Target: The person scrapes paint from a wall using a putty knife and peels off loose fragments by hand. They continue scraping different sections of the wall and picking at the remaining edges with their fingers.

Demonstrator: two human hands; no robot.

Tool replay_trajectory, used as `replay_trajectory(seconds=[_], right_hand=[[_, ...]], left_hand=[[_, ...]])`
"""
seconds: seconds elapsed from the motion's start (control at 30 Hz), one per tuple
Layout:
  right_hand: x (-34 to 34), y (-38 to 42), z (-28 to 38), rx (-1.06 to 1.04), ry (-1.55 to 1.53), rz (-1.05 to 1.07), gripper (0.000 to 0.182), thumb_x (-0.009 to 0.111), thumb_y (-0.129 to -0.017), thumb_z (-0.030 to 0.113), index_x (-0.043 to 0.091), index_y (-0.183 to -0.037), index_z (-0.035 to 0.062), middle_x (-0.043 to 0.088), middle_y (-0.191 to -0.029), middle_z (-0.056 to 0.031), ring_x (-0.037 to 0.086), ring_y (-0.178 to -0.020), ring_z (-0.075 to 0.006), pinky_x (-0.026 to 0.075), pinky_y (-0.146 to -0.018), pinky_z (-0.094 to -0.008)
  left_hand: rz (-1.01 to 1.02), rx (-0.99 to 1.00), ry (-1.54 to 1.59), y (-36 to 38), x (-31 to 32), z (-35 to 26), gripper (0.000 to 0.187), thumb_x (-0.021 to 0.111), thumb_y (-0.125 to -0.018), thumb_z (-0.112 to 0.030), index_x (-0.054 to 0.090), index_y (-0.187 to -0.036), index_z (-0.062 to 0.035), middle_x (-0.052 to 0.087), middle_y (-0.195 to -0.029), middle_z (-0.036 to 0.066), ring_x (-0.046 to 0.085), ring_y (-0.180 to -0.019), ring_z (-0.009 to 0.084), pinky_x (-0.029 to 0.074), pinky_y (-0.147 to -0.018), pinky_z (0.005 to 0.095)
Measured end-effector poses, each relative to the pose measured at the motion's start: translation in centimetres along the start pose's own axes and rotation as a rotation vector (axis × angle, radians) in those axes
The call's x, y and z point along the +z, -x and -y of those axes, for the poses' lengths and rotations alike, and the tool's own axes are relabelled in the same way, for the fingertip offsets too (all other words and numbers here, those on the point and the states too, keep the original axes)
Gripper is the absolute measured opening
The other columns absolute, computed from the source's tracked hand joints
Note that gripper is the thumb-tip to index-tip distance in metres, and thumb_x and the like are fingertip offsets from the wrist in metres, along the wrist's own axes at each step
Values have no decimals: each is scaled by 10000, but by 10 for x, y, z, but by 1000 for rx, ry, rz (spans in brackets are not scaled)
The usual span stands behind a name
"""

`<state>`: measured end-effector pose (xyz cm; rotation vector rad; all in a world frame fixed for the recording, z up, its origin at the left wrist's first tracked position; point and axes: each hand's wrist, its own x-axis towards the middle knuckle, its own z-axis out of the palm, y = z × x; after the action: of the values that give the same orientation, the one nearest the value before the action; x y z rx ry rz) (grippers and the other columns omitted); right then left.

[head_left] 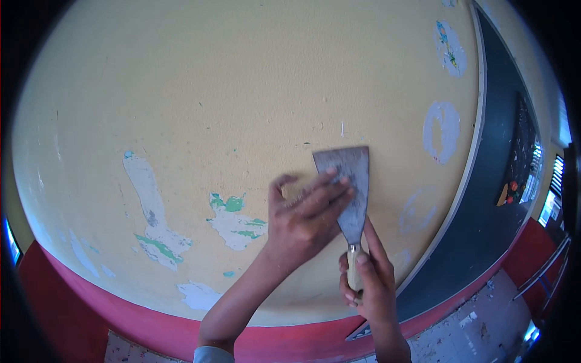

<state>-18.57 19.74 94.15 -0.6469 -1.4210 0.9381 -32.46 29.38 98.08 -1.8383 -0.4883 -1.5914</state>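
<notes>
A wide-bladed paint scraper (356,218) points upward in front of a cream-coloured wall (254,78). My right hand (376,278) is wrapped round its pale wooden handle, below the metal ferrule. Over the grey blade lies my left hand (305,221), its fingers stretched across the metal and slightly blurred, thumb held apart. Whether the blade's top edge touches the wall cannot be told. Left of my hands, a bare patch (237,227) shows white and green under the peeled paint. Farther left runs a longer bare patch (148,199).
A dark green board (472,206) with a pale frame curves along the right side. More scraped spots (441,132) lie beside it. A red band (266,339) runs along the wall's bottom. The tiled floor (448,333) has debris on it, and metal rails (548,266) stand far right.
</notes>
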Motion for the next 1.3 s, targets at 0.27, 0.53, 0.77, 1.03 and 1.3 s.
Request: replay_trajectory(seconds=[0.27, 0.53, 0.77, 1.03, 1.3], right_hand=[[2, 1, 0, 10, -7, -21, 594, 427, -977, 247, 168, -1494, 112, 523, -837, -99, 433, -414, -86, 326, -344, -195], [-6, 38, -17, -181, -161, -279, 581, 567, -877, 80, 315, -1400, 58, 512, -1097, -129, 551, -587, -136, 401, -391, -231], [-26, 12, -1, -570, -324, -705, 542, 610, -892, 217, 370, -1354, 65, 511, -1256, -157, 596, -868, -184, 486, -727, -317], [-32, -108, 113, -733, -289, 4, 397, 526, -938, 264, 421, -1282, 97, 482, -964, -46, 510, -853, -155, 408, -829, -344], [81, -162, 191, -864, 280, -204, 248, 641, -890, 258, 443, -830, 123, 500, -658, 8, 431, -421, -22, 342, -344, -181]], left_hand=[[11, -17, 5, 1, -3, -1, 382, 727, -631, -143, 702, -1011, -176, 638, -1153, -47, 562, -1167, 105, 346, -883, 441], [-14, -13, -4, 22, -9, -11, 324, 758, -652, -156, 716, -973, -176, 662, -1082, -53, 611, -1067, 101, 362, -852, 395], [-145, 129, 0, 26, 7, -13, 286, 768, -681, -135, 703, -959, -131, 647, -1069, -19, 612, -861, 143, 404, -774, 315], [23, 365, -29, -4, -37, 31, 314, 728, -690, -177, 687, -995, -113, 642, -1123, 29, 595, -1051, 214, 435, -900, 412], [-122, -36, -418, -49, -69, 92, 415, 607, -762, -117, 586, -1177, -101, 528, -1268, 99, 455, -1198, 296, 363, -998, 423]])
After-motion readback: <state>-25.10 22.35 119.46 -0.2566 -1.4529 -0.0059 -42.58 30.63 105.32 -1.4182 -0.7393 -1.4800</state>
